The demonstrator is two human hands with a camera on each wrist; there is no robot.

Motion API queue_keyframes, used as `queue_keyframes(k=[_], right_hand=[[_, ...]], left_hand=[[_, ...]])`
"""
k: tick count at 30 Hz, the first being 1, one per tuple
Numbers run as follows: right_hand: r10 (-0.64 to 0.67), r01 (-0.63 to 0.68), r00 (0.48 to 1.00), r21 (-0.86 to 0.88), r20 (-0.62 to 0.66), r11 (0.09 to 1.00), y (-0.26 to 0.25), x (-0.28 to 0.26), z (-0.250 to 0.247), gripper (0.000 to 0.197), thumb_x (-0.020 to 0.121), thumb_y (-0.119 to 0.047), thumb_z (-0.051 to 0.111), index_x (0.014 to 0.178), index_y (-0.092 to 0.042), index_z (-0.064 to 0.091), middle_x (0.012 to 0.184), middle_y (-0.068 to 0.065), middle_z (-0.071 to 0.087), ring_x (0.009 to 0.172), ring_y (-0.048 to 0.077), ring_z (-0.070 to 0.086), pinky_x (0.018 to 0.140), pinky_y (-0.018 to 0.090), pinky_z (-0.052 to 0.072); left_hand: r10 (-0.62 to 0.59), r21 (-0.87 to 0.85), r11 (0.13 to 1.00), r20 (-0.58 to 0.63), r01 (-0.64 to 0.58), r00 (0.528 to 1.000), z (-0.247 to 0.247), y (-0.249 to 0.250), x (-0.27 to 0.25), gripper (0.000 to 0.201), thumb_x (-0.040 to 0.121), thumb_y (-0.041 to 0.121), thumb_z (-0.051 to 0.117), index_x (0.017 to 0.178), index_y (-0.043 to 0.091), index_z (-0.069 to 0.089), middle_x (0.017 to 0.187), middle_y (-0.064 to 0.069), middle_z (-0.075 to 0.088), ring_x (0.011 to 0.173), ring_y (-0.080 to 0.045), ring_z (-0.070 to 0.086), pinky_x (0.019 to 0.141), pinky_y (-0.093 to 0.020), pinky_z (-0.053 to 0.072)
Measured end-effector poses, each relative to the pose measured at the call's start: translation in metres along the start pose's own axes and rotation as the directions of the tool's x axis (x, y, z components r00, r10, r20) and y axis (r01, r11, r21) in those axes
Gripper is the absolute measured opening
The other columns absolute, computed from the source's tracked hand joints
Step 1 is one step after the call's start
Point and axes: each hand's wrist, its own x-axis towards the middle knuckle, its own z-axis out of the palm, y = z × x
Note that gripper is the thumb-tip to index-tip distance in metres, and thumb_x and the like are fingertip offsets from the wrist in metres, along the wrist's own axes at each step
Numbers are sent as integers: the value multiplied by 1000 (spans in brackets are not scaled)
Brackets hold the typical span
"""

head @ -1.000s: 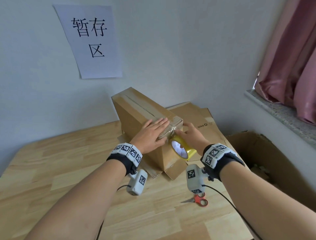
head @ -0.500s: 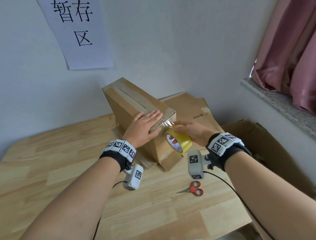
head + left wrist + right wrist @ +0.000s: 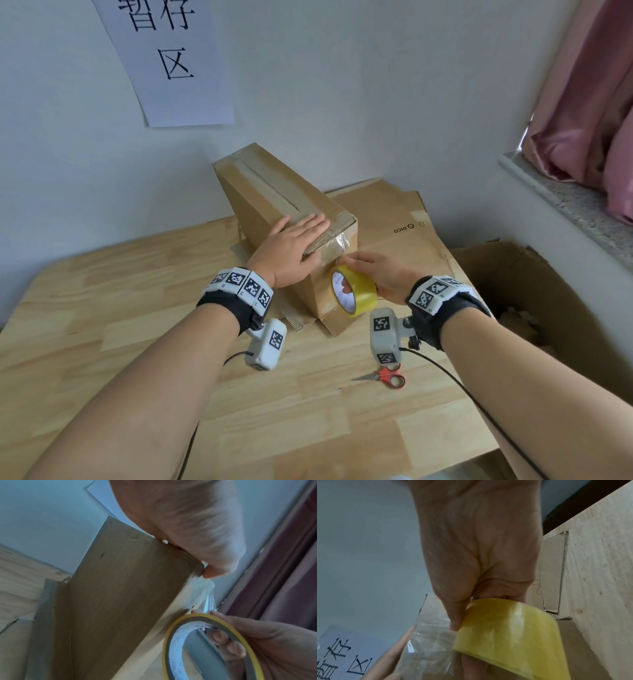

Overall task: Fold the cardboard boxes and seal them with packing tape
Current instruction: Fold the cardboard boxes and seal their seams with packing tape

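The cardboard box (image 3: 274, 219) stands at the far edge of the tabletop (image 3: 120, 342), near the wall, on some flat cardboard sheets (image 3: 394, 219) that lie toward the far right corner. The left hand (image 3: 291, 246) lies flat on the near end of the top of the box, with the fingers straight and close together, and it presses there on the tape over the closed flaps. The right hand (image 3: 380, 274) holds the yellow tape roll (image 3: 352, 293) just beside the near end face of the box; in the left wrist view its fingers (image 3: 221, 637) are curled into the core of the roll, and in the right wrist view the thumb (image 3: 453, 609) lies on the outside of it. A clear strip of tape (image 3: 337, 245) runs from the roll up over the top edge of the box, under the left hand. Red scissors (image 3: 387, 377) lie on the tabletop near the right edge, apart from the box. A big open carton (image 3: 513, 274) stands beside the right edge of the tabletop. On the wall hangs a paper sign (image 3: 164, 61) with black characters
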Motion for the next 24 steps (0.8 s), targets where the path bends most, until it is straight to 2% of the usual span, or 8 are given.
queue_keyframes(k=[3,7,9,11,16,18,20,24], right_hand=[[7,-7,1000,-18,-9,1000,3,2,0,32,95,-29,56,121,-11,59,117,17,64,100,31,64,87,44,54],[9,-10,1000,-46,-17,999,4,3,0,32,94,-31,57,120,-13,60,115,17,65,104,34,64,91,50,52],[8,-10,1000,-55,-26,998,3,2,0,33,94,-32,57,121,-13,59,115,16,66,104,34,64,91,50,52],[15,-16,1000,-46,-22,999,2,4,0,35,94,-31,56,123,-12,58,116,15,65,103,32,65,89,46,53],[22,-24,999,-80,-28,997,2,7,-2,31,92,-36,60,117,-20,63,115,8,67,96,21,65,88,37,54],[22,-24,999,-87,-23,996,3,6,-2,30,91,-38,60,116,-22,64,113,5,67,89,15,65,79,30,55],[30,-31,999,-85,-14,996,3,8,0,30,90,-39,60,116,-24,65,112,4,67,87,13,64,73,27,54],[9,-9,1000,-28,-9,1000,7,13,1,34,94,-43,52,115,-21,66,105,7,66,90,17,61,80,31,52]], left_hand=[[-50,-81,996,-31,47,998,-2,10,3,58,96,49,21,146,24,35,155,9,26,143,-2,16,119,-38,1],[-195,-170,972,-214,160,957,5,27,12,43,98,46,42,126,19,60,140,5,51,134,-6,39,117,-40,13],[-217,-143,973,-271,184,938,9,31,17,50,93,53,43,117,16,65,130,3,61,123,-11,53,114,-43,19],[-208,-105,977,-297,185,932,10,32,21,60,87,60,36,109,13,67,118,1,67,107,-18,64,110,-46,26],[-119,-23,993,-340,118,933,10,28,23,51,86,52,41,96,7,66,99,-9,71,82,-26,70,94,-50,43],[-56,41,996,-349,75,936,10,26,20,49,87,48,44,96,6,66,100,-9,71,82,-24,70,86,-49,49],[-25,66,997,-332,50,943,10,21,18,49,86,47,43,96,6,67,105,-9,71,91,-23,70,84,-49,50],[-11,6,1000,-296,14,955,10,9,15,43,86,43,55,101,5,68,114,-11,69,108,-26,65,92,-54,46]])
